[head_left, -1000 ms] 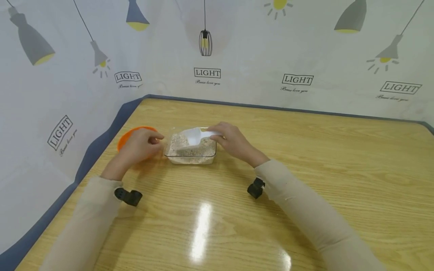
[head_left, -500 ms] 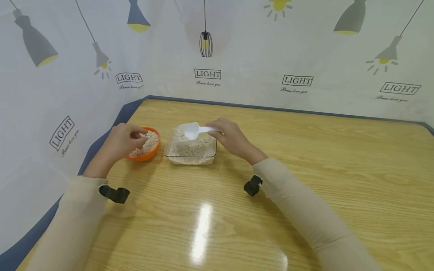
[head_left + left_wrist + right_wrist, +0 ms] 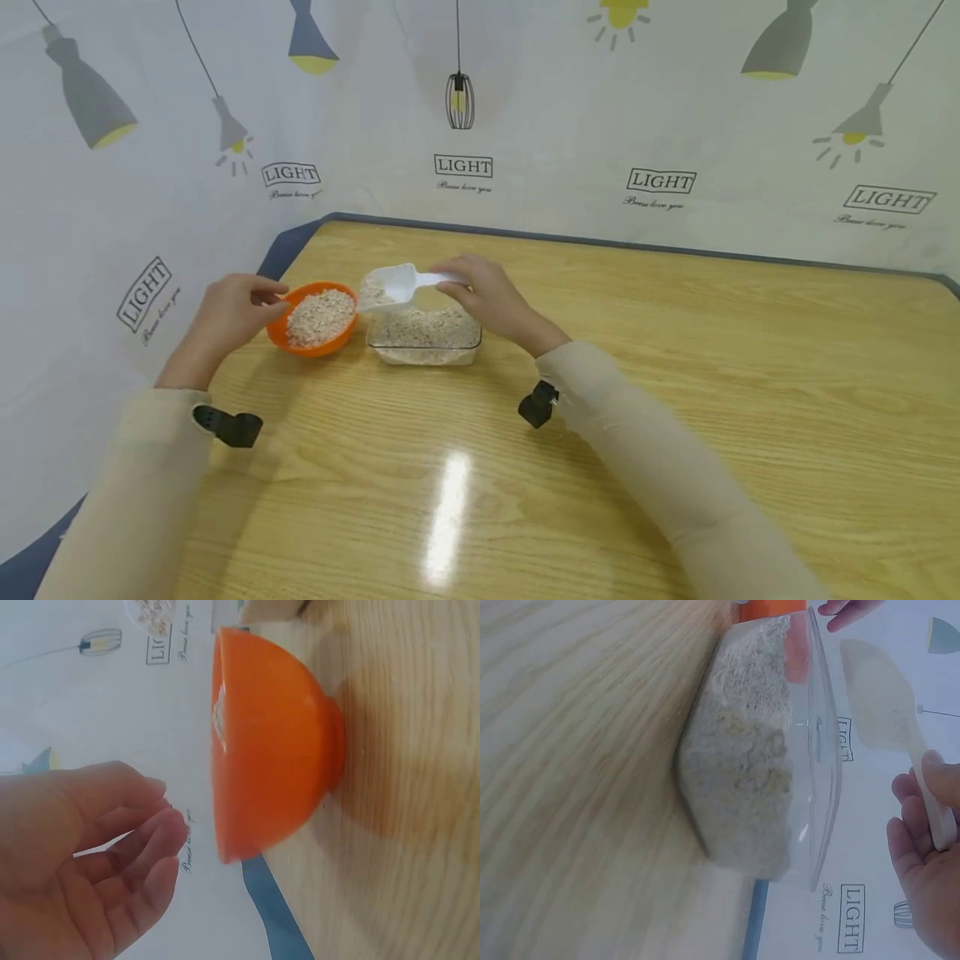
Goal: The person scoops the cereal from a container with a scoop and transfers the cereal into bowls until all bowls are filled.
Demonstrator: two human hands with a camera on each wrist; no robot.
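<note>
My right hand (image 3: pixel 483 292) grips the handle of a white plastic scoop (image 3: pixel 401 283), which carries some oat flakes. The scoop is above the left part of a clear rectangular container (image 3: pixel 423 354) of oats, its lip close to the bowl's right rim. In the right wrist view, fingers and thumb wrap the scoop's handle (image 3: pixel 934 814). An orange bowl (image 3: pixel 311 350) heaped with oat flakes (image 3: pixel 322 318) stands left of the container. My left hand (image 3: pixel 234 312) is at the bowl's left side, holding nothing; the left wrist view shows its loosely bent fingers apart from the orange bowl (image 3: pixel 274 746).
Everything stands on a wooden table (image 3: pixel 600 400) near its back left corner. A pale wall covering (image 3: pixel 555 108) printed with lamps rises behind and to the left. Each wrist wears a black camera, such as the left one (image 3: pixel 228 425).
My right hand has lifted the scoop out of the oats and moved it left towards the bowl. My left hand has drawn back left from over the bowl, uncovering its oats.
</note>
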